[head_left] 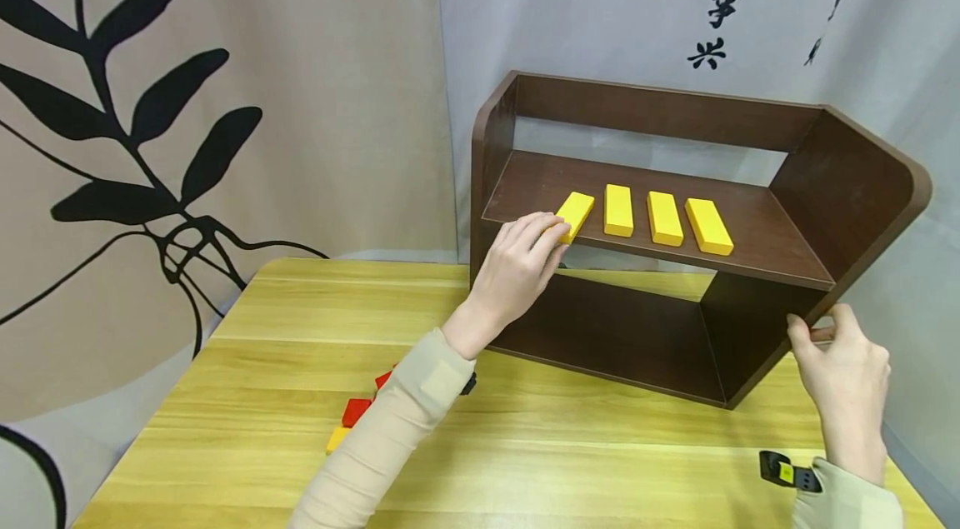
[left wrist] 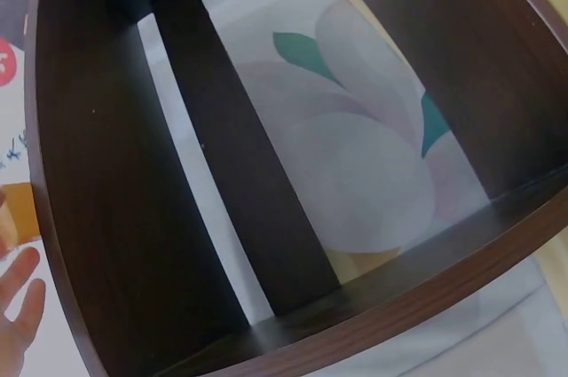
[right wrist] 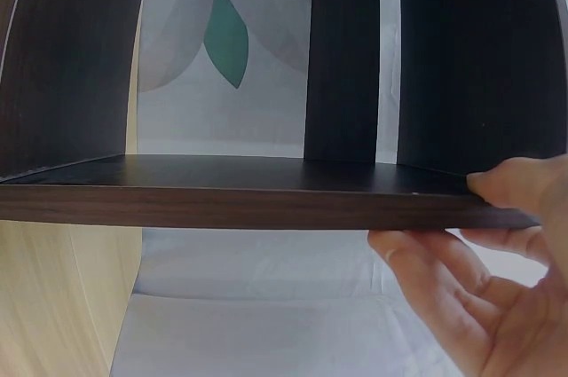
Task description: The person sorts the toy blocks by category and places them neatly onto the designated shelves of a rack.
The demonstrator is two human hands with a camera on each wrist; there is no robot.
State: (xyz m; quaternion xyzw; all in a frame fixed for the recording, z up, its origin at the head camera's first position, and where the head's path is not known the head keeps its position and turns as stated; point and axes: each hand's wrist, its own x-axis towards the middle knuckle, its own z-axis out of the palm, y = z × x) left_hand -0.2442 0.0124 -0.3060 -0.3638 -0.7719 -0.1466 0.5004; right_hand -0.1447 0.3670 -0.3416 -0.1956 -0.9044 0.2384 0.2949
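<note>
A dark brown two-tier shelf (head_left: 600, 171) stands on the table, its upper board bearing yellow blocks. My left hand (head_left: 517, 266) pinches the leftmost yellow block (head_left: 576, 212) at the front edge of that board; this block lies slanted. To its right a row of three more runs along the board: one yellow block (head_left: 618, 211), a second yellow block (head_left: 664, 219) and a third yellow block (head_left: 708, 227). With thumb inside and fingers outside, my right hand (head_left: 847, 379) grips the front edge of the shelf's right side panel (right wrist: 266, 207).
Partly behind my left forearm lie red blocks (head_left: 356, 412) and a yellow block (head_left: 337, 438) on the wooden table (head_left: 600, 462). A small black object (head_left: 469, 384) shows beside the left sleeve. Printed curtains (head_left: 360, 96) hang behind the table.
</note>
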